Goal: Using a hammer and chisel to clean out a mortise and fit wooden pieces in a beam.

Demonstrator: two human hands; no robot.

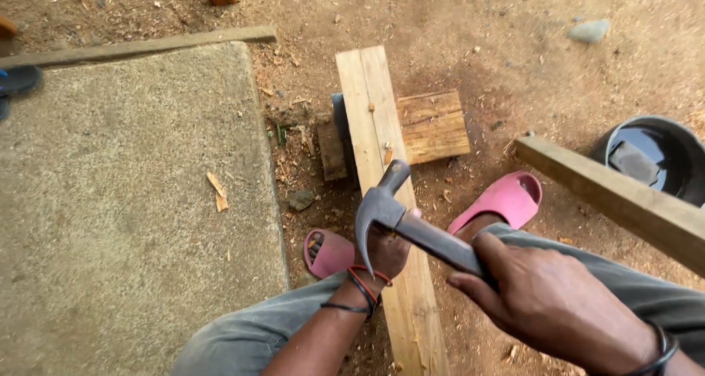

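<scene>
A concrete slab point(132, 200) is seen at far left, with pink sandals point(507, 198) on the dirt either side of a pale wooden plank point(371, 119). The left hand point(385, 252) is rested on the plank; its grip cannot be told, being hidden behind the hammer head. A claw hammer point(389, 211) is held clenched by its handle in the right hand point(547, 302), its head raised over the plank; a dark bucket point(657, 156) is noted at far right.

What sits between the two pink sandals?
In the head view, the long plank runs between the pink sandals, with the left hand resting on it.
</scene>
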